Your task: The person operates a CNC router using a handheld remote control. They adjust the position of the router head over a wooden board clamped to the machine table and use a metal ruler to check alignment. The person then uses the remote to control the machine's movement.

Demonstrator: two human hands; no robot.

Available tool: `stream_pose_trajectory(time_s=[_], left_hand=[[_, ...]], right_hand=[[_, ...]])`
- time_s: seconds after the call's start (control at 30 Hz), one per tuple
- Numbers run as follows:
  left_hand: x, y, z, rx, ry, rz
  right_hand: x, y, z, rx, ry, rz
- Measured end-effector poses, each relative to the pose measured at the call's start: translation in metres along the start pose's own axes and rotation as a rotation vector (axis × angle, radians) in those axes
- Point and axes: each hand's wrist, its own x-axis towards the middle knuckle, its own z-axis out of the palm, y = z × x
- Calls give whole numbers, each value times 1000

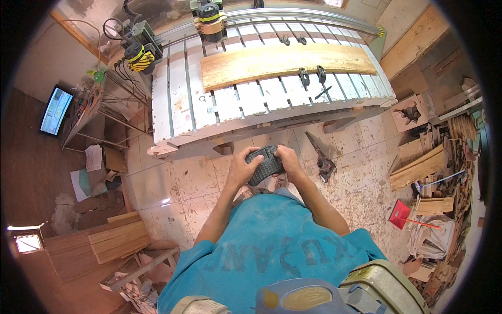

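Note:
A small black handheld keyboard is held in front of my body, its keys facing up. My left hand grips its left side, with the thumb lying over the keys. On the other side, my right hand is closed around the upper right corner, thumb near the top edge. Beyond the keyboard stands a CNC router table with a white slotted bed. A long wooden board lies on that bed, with black clamps along its near edge and more at its far edge.
The router's spindle head is over the board's far left. A lit monitor stands left. On the floor lie a hand saw and a dark tool. Scrap wood and a red dustpan are at right, planks at lower left.

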Motion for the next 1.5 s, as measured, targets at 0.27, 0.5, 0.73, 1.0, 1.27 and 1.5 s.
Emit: stream_pose_trajectory(time_s=[0.27, 0.5, 0.73, 1.0, 1.27, 1.5], left_hand=[[-2, 2, 1, 5, -6, -46], [-3, 6, 0, -7, -9, -39], [-3, 7, 1, -61, 21, -57], [9, -20, -15, -192, 188, -68], [8, -20, -19, -274, 202, -41], [6, -14, -22, -222, 215, -93]], right_hand=[[0, 1, -2, -9, -7, -17], [0, 4, -3, -6, -21, -26], [1, 5, -5, -8, -38, -14], [-1, -15, -16, 301, -468, 104], [-12, -26, -10, 172, -503, 27], [-13, -30, -3, 68, -462, 40]])
